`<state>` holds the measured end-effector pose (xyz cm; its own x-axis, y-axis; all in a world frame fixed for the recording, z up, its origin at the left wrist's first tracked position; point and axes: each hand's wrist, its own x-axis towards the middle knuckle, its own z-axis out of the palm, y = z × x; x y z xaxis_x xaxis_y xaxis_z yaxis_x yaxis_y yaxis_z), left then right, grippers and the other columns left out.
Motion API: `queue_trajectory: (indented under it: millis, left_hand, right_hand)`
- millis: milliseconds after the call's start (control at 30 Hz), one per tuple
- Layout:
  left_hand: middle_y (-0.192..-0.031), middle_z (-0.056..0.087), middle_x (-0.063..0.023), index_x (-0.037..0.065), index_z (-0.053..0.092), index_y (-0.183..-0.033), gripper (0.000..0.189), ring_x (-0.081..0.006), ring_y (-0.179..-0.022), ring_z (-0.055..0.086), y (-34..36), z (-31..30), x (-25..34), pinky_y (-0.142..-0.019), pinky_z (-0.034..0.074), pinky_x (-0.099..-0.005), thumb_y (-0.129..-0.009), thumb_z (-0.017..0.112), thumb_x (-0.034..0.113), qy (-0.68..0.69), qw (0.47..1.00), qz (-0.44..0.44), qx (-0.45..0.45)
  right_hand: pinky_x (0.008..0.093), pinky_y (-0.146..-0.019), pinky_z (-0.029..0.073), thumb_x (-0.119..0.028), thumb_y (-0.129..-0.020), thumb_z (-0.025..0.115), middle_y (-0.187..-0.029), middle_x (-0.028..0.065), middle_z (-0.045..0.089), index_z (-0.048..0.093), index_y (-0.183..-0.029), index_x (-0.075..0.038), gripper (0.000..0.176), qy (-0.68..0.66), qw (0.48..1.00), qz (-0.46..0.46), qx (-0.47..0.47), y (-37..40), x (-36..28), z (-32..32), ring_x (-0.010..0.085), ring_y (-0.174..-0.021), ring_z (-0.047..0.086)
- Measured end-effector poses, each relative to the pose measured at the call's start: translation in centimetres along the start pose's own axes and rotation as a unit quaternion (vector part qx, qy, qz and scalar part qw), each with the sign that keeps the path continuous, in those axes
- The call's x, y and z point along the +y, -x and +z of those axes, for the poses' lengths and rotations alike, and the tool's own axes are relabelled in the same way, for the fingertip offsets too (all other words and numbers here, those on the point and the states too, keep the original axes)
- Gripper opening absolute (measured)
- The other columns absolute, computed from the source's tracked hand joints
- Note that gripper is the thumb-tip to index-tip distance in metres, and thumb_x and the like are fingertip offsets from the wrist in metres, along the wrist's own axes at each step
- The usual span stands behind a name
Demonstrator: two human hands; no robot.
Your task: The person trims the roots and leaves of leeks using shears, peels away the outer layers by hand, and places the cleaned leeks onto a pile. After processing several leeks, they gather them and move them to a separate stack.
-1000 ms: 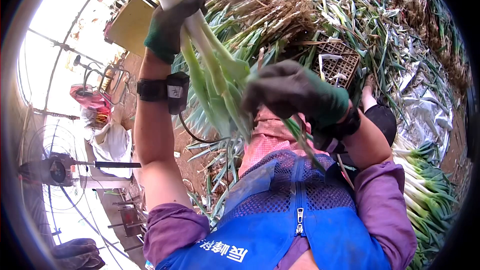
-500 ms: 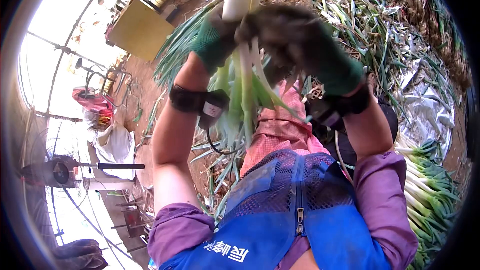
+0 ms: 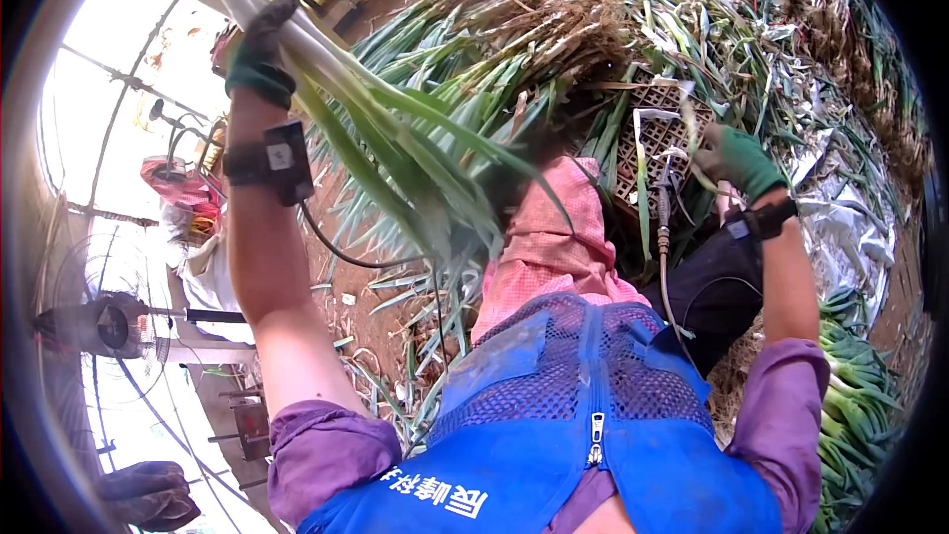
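Observation:
Up at the left, my left hand (image 3: 265, 54), in a dark glove with a green cuff, is closed around several long green onions (image 3: 361, 104). Their white stalks point to the upper left, and the green leaves hang toward my lap. On the right, my right hand (image 3: 739, 160) wears a green and dark glove. Its fingers are curled at a pale, limp strip of onion leaf (image 3: 689, 138). Beside that hand, a hose with a metal nozzle (image 3: 663, 222) stands in front of a brown lattice crate (image 3: 641, 153).
Unpeeled green onions with brown roots (image 3: 583, 30) lie ahead, with a heap of loose leaves (image 3: 732, 20) beyond. White-stalked onions (image 3: 855, 386) are piled at lower right, near white plastic sheeting (image 3: 850, 227). A fan (image 3: 117, 324) stands at left. A cable runs from my left wrist.
My hands were together on the onions and have moved apart. The left carried the onions up and leftward; the right moved away rightward and down. The crate and nozzle have come into view.

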<state>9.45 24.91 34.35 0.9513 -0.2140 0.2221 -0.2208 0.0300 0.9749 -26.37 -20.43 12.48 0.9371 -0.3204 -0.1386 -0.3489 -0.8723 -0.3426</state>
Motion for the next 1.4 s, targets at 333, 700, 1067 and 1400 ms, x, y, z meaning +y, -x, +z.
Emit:
queue_trajectory:
  millis: [333, 700, 1067, 1400]
  left_hand:
    - [-0.091, 0.065, -0.0084, 0.006, 0.068, -0.105, 0.024, -0.0243, -0.087, 0.065, 4.3, 4.6, 4.1, -0.084, 0.055, -0.0404, -0.086, 0.076, 0.02, 0.066, 0.993, 0.013, -0.095]
    - [-0.103, 0.068, -0.0103, 0.004, 0.068, -0.111, 0.03, -0.027, -0.097, 0.064, 3.1, 4.1, 4.9, -0.091, 0.052, -0.0425, -0.084, 0.075, 0.017, 0.069, 0.993, 0.08, -0.043]
    - [-0.102, 0.065, -0.0122, 0.001, 0.067, -0.117, 0.04, -0.0237, -0.097, 0.063, 6.3, -1.9, 13.7, -0.089, 0.051, -0.0338, -0.089, 0.071, 0.029, -0.091, 0.986, 0.14, -0.027]
    - [-0.094, 0.074, -0.0094, 0.007, 0.074, -0.105, 0.02, -0.0234, -0.084, 0.072, 8.5, 9.9, 1.7, -0.078, 0.059, -0.0349, -0.086, 0.068, 0.011, -0.27, 0.744, 0.356, -0.496]
  right_hand:
    - [0.0421, -0.066, 0.055, -0.016, -0.096, 0.056, -0.077, 0.013, 0.063, 0.062, -0.107, -0.006, 0.016, -0.174, 0.865, -0.451, 0.138, -1.9, -31.1, 9.4, 0.0275, -0.072, 0.067]
    - [0.0454, -0.075, 0.056, -0.013, -0.086, 0.059, -0.093, 0.0201, 0.072, 0.071, -0.099, -0.003, 0.02, -0.091, 0.931, -0.35, 0.042, -2.1, -26.9, 20.1, 0.0369, -0.086, 0.07]
    - [0.0503, -0.077, 0.052, -0.02, -0.083, 0.068, -0.097, 0.0216, 0.068, 0.048, -0.136, -0.003, 0.059, -0.067, 0.91, -0.406, -0.058, 2.9, -23.8, 6.5, 0.0405, -0.088, 0.067]
    - [0.0477, -0.114, 0.039, -0.02, -0.082, 0.064, -0.141, 0.0136, 0.054, 0.053, -0.138, -0.01, 0.058, 0.207, 0.722, -0.408, 0.519, 5.1, -20.9, -10.0, 0.0334, -0.134, 0.05]
